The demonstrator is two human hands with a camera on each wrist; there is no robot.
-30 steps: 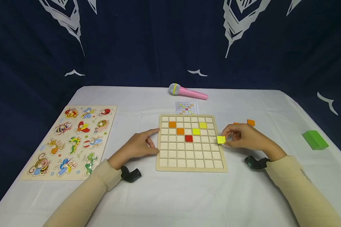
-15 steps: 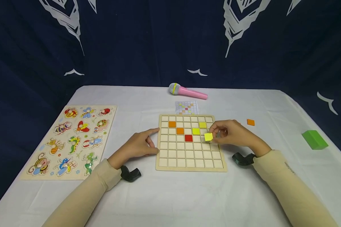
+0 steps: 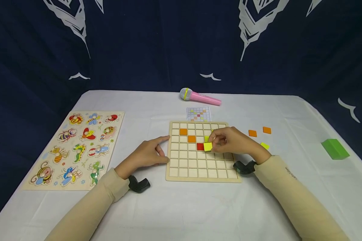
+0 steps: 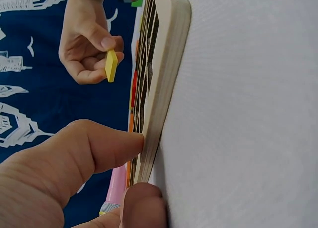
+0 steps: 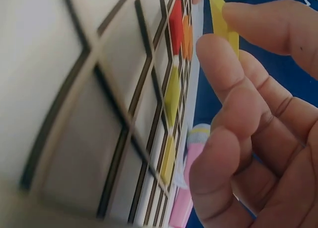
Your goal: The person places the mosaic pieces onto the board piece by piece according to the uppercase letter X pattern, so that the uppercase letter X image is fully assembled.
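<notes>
A wooden grid board [image 3: 196, 178] lies flat with orange tiles, a red tile [image 3: 200, 146] and partly hidden yellow tiles in its squares. My right hand [image 3: 230, 140] pinches a yellow square tile [image 3: 207, 146] between thumb and fingertips. In the left wrist view that yellow tile [image 4: 111, 66] is tilted and appears raised off the board. Beside the red tile, it overlaps the neighbouring square in the head view. My left hand [image 3: 143, 154] touches the board's left edge with thumb and forefinger spread apart; the left wrist view shows the thumb [image 4: 112, 146] against the wooden rim.
To the right lie two orange tiles [image 3: 252, 133], a partly covered yellow tile [image 3: 264, 145] and a green block [image 3: 335, 149]. Behind the board are a small printed grid card [image 3: 198, 114] and a pink toy microphone [image 3: 203, 98]. An insect puzzle board [image 3: 78, 150] occupies the left.
My right hand has carried the yellow tile leftward from the board's right edge to beside the red tile. The loose tiles behind it are uncovered. My left hand stays put.
</notes>
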